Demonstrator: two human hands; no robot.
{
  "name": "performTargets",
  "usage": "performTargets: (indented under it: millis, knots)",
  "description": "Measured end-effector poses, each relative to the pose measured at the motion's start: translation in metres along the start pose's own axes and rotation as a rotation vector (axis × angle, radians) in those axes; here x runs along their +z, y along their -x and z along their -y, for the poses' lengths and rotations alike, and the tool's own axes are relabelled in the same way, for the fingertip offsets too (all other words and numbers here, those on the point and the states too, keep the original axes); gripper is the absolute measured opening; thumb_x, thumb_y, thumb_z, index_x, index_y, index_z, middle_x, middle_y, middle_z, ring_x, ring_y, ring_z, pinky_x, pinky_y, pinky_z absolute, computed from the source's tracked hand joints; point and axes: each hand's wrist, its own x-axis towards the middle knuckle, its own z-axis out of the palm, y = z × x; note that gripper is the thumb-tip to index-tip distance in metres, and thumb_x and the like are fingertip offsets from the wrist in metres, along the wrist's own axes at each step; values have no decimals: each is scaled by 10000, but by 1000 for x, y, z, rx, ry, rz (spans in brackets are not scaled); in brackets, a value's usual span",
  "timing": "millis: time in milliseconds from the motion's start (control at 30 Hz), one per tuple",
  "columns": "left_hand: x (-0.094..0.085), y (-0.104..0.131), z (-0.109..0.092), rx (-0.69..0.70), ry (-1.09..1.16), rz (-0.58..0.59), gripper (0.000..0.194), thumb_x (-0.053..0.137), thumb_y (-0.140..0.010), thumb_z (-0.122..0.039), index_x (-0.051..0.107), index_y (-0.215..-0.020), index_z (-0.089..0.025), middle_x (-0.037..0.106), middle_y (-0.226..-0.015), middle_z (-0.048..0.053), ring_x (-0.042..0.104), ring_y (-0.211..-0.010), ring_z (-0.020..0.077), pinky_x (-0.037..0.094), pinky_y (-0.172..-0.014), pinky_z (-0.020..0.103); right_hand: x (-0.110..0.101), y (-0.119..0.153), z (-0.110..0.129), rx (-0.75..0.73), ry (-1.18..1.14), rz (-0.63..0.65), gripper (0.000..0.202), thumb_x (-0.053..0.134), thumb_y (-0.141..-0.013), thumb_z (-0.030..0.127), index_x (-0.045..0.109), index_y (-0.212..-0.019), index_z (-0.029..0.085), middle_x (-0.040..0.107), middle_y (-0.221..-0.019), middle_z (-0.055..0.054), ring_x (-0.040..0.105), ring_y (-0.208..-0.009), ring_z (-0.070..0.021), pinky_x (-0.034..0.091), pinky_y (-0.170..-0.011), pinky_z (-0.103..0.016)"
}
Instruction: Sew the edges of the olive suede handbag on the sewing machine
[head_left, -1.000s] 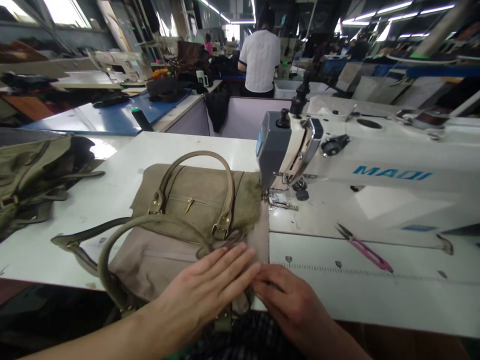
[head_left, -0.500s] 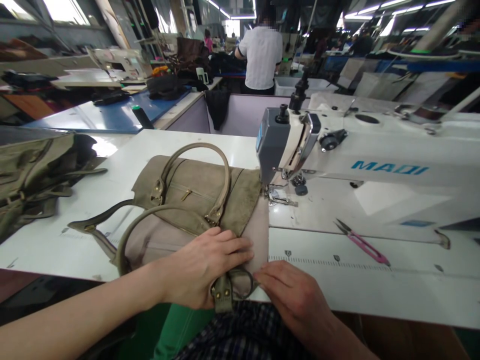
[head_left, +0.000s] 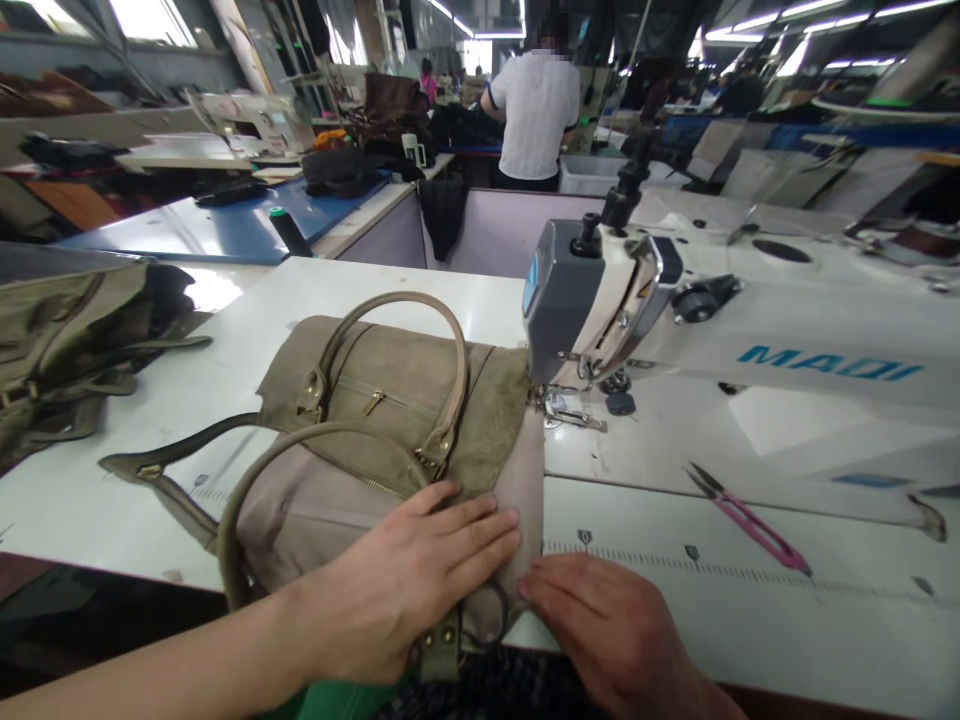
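An olive bag with two looped handles lies on the white table, its right edge by the needle area of the sewing machine. Across the lining at its lower part, my left hand rests with fingers stretched out. My right hand has its fingers pressed together at the lining's lower right edge, pinching it. A leather tab with rivets hangs below my left palm. The zip end strip sticks out to the left.
Pink-handled snips lie on the machine bed at the right. More olive bags are piled at the left. A thread cone stands behind the table. A person in white stands further back.
The view has shifted a little, so the machine and snips appear further right and lower. Both hands stay at the bag, slightly lower in view, with my left hand still flat on it.
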Motion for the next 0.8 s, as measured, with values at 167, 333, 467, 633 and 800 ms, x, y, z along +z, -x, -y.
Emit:
performTargets:
  millis: [167,333,467,633,800]
  knots:
    - [-4,-7,2,11,-22,48,918,573,-704,-283,168,-1509,-110,202,-1571,109,188,-1448,272,74,-1193,487,-3,-3,-14,-55,38,-1,272,423,-899,59,666,-998,132,726,-875,-86,694,-809,-170,582,-748,-248]
    - [-10,-21,14,-53,-46,24,897,629,-717,-275,210,-1498,-134,290,-1543,97,347,-1361,281,195,-1132,488,-3,-14,-30,-55,94,-16,275,419,-903,56,674,-984,119,726,-885,-91,696,-792,-187,597,-721,-275]
    - [-15,-29,24,-63,-69,-25,836,622,-747,-229,248,-1493,-195,322,-1535,58,433,-1293,271,273,-1080,455,-3,-18,-36,-47,122,5,293,425,-896,47,682,-1020,114,729,-951,-99,700,-850,-199,610,-766,-300]
    - [-22,-34,33,73,-133,-98,451,450,-918,-141,460,-1369,-152,397,-1493,56,314,-1398,215,-26,-1199,447,-4,-16,-39,-58,195,24,394,389,-862,0,670,-1119,99,702,-1107,-113,667,-1035,-200,579,-894,-310]
    - [-35,-40,42,106,-132,-26,518,539,-865,-144,453,-1375,-111,445,-1456,95,397,-1351,213,90,-1201,400,-4,-19,-48,-50,261,60,384,402,-884,24,649,-1172,83,660,-1195,-135,612,-1141,-219,536,-974,-378]
